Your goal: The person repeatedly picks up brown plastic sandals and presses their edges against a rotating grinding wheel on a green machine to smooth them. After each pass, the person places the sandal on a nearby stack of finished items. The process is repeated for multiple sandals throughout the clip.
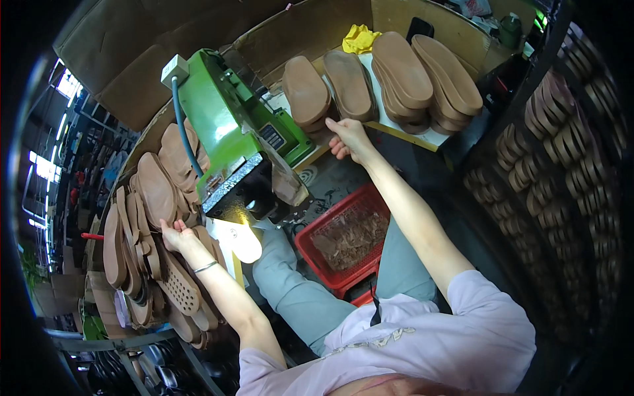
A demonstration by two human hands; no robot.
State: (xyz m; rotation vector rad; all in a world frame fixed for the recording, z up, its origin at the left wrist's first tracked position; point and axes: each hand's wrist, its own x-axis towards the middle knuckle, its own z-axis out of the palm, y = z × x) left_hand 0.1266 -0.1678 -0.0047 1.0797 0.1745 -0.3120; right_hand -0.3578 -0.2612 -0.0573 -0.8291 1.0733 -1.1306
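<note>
To the left, my left hand [176, 235] has its fingers closed at the lower end of a brown shoe sole [157, 188], which lies on a heap of similar soles. My right hand [349, 140] is beside a short stack of brown soles [306, 90] on the far table. Its thumb stands apart from loosely curled fingers, and nothing shows in it. Between my hands stands a green machine [221, 109] with a lit work spot. Below its head lies a pale sole-shaped piece [242, 242], brightly lit.
A red basket [343, 286] with brown scraps sits between my knees. More sole stacks [403, 71] and a yellow crumpled cloth [360, 39] are on the far table. Cardboard walls [297, 36] surround the far side. A rack of soles [551, 165] stands at right.
</note>
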